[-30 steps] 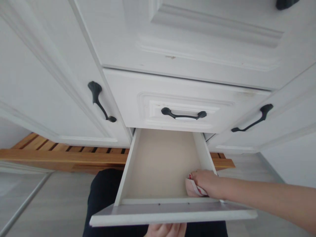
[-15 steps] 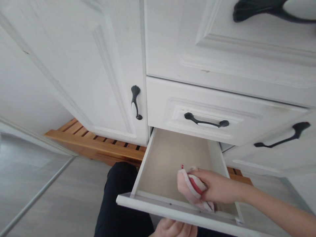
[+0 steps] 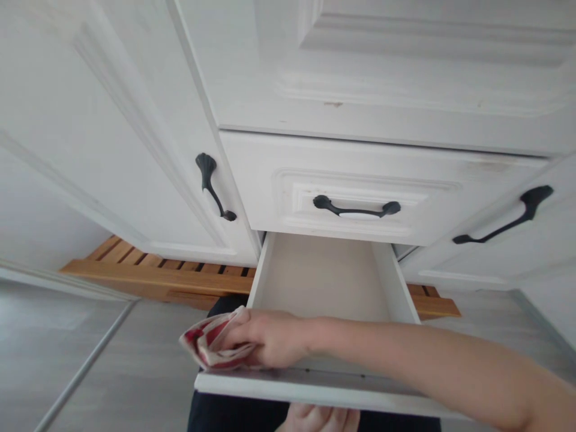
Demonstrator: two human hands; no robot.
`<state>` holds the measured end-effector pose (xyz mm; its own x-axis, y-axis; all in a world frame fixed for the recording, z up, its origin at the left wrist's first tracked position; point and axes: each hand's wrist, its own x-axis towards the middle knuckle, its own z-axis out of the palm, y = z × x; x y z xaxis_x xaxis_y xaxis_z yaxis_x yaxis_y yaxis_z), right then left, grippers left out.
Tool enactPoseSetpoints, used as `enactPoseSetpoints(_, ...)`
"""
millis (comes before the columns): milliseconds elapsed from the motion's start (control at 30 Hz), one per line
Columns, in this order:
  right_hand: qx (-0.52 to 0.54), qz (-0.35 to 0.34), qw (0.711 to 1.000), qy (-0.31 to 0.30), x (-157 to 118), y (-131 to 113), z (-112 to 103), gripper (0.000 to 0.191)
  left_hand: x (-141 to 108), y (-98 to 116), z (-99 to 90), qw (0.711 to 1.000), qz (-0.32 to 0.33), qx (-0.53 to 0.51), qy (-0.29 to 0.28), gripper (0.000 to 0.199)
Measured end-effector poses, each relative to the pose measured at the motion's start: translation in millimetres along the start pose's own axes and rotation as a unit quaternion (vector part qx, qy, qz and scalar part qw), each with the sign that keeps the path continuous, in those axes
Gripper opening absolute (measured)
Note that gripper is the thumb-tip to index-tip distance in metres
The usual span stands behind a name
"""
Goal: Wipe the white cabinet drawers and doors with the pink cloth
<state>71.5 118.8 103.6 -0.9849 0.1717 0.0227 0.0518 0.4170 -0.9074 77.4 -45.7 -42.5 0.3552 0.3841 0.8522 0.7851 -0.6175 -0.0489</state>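
The right hand (image 3: 270,343) is gripping a crumpled red-and-white striped cloth (image 3: 207,347), fingers closed on it, at the front left corner of the open white wooden drawer (image 3: 324,387). The left hand (image 3: 317,417) is showing beneath the drawer front; its grip cannot be determined.

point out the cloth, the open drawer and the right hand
cloth (image 3: 204,345), head view, on its red-striped folds left of the fingers
open drawer (image 3: 315,282), head view, on its bare floor
right hand (image 3: 270,339), head view, on the back of the hand gripping the cloth
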Motion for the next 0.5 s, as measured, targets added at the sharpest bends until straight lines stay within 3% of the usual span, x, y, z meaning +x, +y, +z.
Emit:
enactPoseSetpoints(100, 0.141, 0.000, 0.990, -0.006, -25, -3, -13, 0.021, -2, 3, -4.3, 0.999, -0.007, 0.001, -0.032, 0.025)
enactPoseSetpoints(167, 0.216, -0.036, 0.975, -0.023, -31, -11, -21, 0.013, -2, 6, -6.9, 0.999, -0.014, 0.000, -0.050, 0.027)
enactPoseSetpoints(267, 0.243, -0.125, 0.959, -0.077, -16, -23, -28, 0.012, -2, 9, -9.5, 0.996, -0.059, -0.011, -0.061, 0.025)
enactPoseSetpoints(333, 0.232, -0.139, 0.958, -0.097, 0, -27, -29, 0.009, 0, 9, -9.9, 0.996, -0.071, -0.021, -0.051, 0.020)
enactPoseSetpoints(400, 0.239, -0.093, 0.961, -0.104, 10, -25, -27, 0.008, 4, 7, -9.8, 0.998, -0.058, -0.023, -0.031, 0.015)
enactPoseSetpoints(500, 0.302, 0.052, 0.947, -0.100, 2, -14, -21, 0.028, 11, 2, -10.1, 0.998, -0.043, -0.015, -0.034, 0.014)
